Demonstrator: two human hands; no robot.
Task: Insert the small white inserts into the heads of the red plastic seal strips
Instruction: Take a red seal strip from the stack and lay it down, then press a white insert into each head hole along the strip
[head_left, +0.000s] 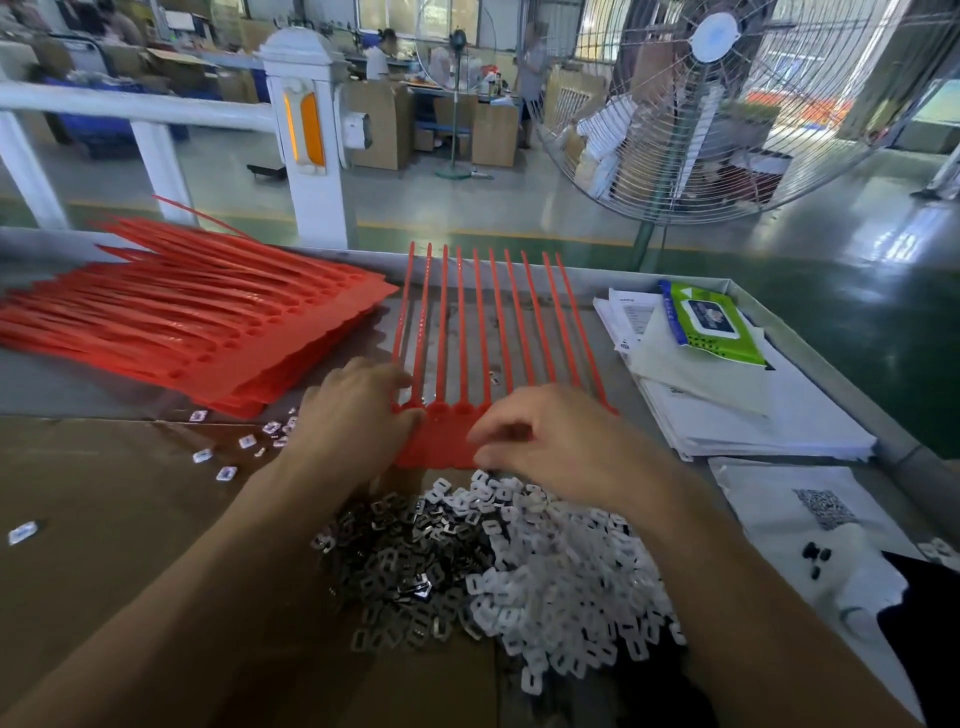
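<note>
A joined row of red seal strips (470, 332) lies in front of me, tails pointing away, heads (441, 436) near my hands. My left hand (353, 410) grips the left end of the row at the heads, thumb and fingers curled over its edge. My right hand (545, 436) hovers over the heads on the right with fingers curled, fingertips pinched together; whether a white insert sits between them is hidden. A heap of small white inserts (566, 577) lies just below my right wrist, beside a heap of small metal clips (410, 551).
A thick stack of red seal strip sheets (182, 322) lies at the left. Loose inserts (228, 452) are scattered on the cardboard (104, 519). Papers (727, 405) and a green wipes pack (711, 325) sit at the right. A large floor fan (727, 104) stands beyond the table.
</note>
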